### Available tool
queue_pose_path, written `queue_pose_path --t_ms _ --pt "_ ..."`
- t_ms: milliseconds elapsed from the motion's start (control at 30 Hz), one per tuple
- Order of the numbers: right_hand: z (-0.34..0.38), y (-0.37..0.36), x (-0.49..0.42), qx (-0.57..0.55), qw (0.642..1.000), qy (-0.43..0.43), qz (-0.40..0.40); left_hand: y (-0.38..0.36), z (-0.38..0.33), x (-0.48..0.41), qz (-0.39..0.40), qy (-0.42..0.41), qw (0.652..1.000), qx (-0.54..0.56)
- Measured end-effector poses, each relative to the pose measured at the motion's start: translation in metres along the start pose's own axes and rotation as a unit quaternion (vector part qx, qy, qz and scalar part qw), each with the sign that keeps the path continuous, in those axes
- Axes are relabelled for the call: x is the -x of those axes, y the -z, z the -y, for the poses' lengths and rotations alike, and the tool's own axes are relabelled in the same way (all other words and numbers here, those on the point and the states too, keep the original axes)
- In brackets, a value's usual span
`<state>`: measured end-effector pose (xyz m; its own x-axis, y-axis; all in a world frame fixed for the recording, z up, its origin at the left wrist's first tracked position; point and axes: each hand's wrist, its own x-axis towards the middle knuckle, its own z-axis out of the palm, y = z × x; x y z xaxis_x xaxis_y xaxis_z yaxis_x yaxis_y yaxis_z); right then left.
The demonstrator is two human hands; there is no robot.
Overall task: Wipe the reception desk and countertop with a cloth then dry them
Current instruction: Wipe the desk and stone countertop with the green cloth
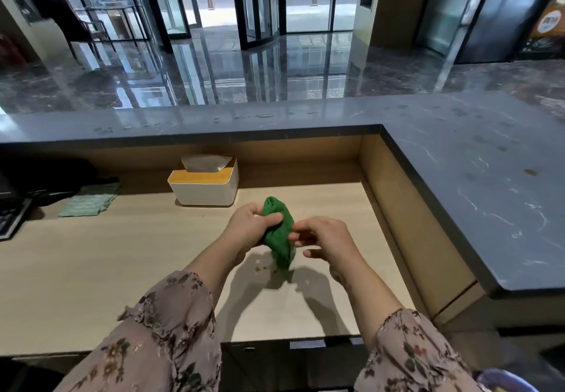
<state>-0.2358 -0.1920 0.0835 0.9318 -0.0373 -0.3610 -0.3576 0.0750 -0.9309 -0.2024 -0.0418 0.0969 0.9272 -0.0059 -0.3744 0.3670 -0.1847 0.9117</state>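
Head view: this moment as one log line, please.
left hand: grips green cloth | right hand: beside cloth, grip unclear | cloth: above desk

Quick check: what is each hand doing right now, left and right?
Left hand: grips the bunched green cloth.
Right hand: beside the cloth, fingers curled and blurred; cannot tell whether it holds it.

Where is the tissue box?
In the head view, the white, wooden-lidded tissue box sits left of centre on the pale wooden desk, beyond the left hand.
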Motion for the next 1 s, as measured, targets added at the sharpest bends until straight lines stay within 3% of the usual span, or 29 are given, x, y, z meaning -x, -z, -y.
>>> queue_pose_path --t_ms 67,167,267,400,467,600,700,767,833,900,1000 --pt "-0.014 0.006 -0.006 -0.065 0.990 -0.120 -0.032 -0.005 0.003 0.004 0.042 -0.056 0.997 -0.032" --pt "-0.033 0.011 -0.011 -0.242 0.948 -0.207 0.023 -0.015 0.009 0.014 0.127 -0.111 0.979 -0.112" --pt "-0.044 0.009 -0.012 -0.341 0.920 -0.191 0.035 -0.026 0.020 0.022 0.199 -0.091 0.962 -0.160" --pt "-0.053 0.011 -0.008 -0.343 0.923 -0.156 -0.081 -0.031 0.031 0.030 0.280 -0.036 0.952 -0.122" --pt "-0.059 0.024 -0.004 -0.331 0.928 -0.134 -0.109 -0.023 0.030 0.031 0.278 -0.021 0.949 -0.144" --pt "-0.057 0.060 0.004 -0.135 0.978 -0.024 -0.160 0.007 0.043 0.016 0.140 -0.007 0.984 -0.110" --pt "-0.062 0.083 0.003 0.059 0.977 0.040 -0.201 0.028 0.063 0.000 0.010 -0.019 0.996 -0.086" --pt "-0.083 0.098 -0.003 0.284 0.933 0.034 -0.218 0.045 0.083 -0.012 -0.047 -0.022 0.989 -0.137" --pt "-0.111 0.107 -0.006 0.475 0.861 -0.014 -0.180 0.061 0.102 -0.020 -0.061 -0.010 0.969 -0.238" --pt "-0.138 0.114 -0.007 0.571 0.809 -0.030 -0.137 0.074 0.115 -0.020 -0.051 0.011 0.928 -0.370" --pt "-0.151 0.116 -0.011 0.609 0.777 0.008 -0.156 0.092 0.128 -0.017 -0.015 0.008 0.868 -0.497"
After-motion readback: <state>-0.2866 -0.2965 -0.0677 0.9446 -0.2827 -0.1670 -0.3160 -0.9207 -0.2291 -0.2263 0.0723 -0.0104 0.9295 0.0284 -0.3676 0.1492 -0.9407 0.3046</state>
